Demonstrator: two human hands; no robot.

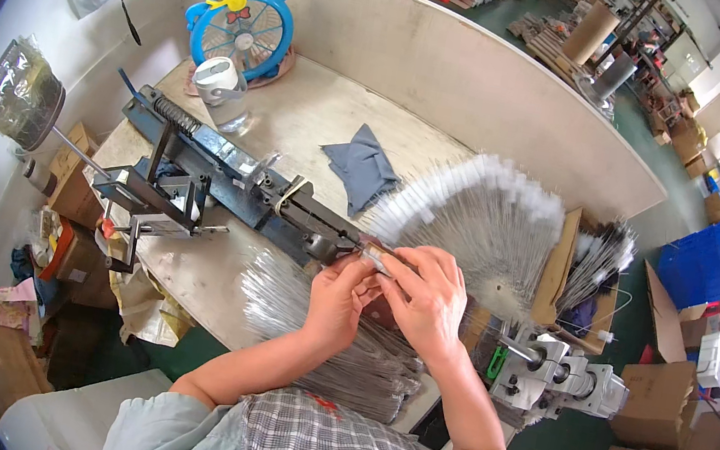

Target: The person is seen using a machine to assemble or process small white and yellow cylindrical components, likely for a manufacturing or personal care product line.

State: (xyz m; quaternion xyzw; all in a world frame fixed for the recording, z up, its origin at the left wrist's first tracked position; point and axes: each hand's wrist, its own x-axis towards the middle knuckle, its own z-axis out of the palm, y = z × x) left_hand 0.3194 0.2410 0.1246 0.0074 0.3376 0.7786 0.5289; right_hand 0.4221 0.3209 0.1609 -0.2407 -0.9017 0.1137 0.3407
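My left hand (335,303) and my right hand (425,298) meet at the near right end of a long black metal bench fixture (242,172). The fingers of both are pinched together around a small whitish piece at the fixture's tip, mostly covered by the fingertips; its kind does not show. Just beyond my right hand spreads a fan of thin wire rods (482,220) with white tips. Another bundle of thin metal rods (362,365) lies under and between my forearms. A grey cloth (359,169) rests on the table behind the fixture.
A blue owl-shaped fan (243,26) and a white-lidded clear jar (221,85) stand at the back left. A metal lever frame (154,199) juts from the fixture's left. At right are a motor-like machine (556,380) and a cardboard box (557,273) of rods. A low partition (458,67) borders the table.
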